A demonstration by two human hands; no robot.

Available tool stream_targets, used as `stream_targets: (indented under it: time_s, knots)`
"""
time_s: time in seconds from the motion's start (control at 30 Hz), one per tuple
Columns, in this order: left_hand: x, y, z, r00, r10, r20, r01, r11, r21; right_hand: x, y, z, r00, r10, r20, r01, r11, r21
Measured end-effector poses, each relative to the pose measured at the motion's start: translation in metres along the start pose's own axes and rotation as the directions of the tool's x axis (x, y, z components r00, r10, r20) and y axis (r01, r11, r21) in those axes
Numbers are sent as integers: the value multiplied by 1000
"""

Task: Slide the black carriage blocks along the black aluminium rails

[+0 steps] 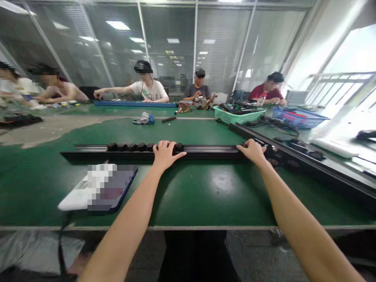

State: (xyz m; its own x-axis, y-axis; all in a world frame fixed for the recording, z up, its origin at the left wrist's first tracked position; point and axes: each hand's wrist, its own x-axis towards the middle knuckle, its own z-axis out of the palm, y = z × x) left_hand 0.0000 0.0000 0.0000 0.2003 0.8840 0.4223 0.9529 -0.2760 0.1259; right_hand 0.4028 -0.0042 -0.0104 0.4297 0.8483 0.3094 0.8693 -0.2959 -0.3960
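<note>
A long black channel-shaped rail (211,152) lies across the green table in front of me. Several round black parts (131,147) sit in a row in its left half. My left hand (166,154) grips the rail near its middle, fingers over the top and thumb along the near side, covering some of these parts. At the rail's right end, my right hand (253,152) is closed with its fingertips around a small round black part (243,145), mostly hidden by the fingers.
More black rails (308,160) lie slanted at the right, with round parts beside them. A phone and white item (94,188) rest near the left front. Farther back are a green basket (239,116), a blue basket (299,119), cables and a grey-blue bundle (143,118). Several people sit beyond.
</note>
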Motion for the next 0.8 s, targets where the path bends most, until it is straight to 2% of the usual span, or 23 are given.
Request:
stream_targets:
  time_s: [0.23,0.8]
  knots:
    - [1,-1,1,1000,-2,2,2,1000,-6,-8,0,3,997,-30,-74,32,999,30]
    - [1,-2,1,1000,9,4,-9,1000,-16,-6,5,1,994,15,-105,-4,995,102]
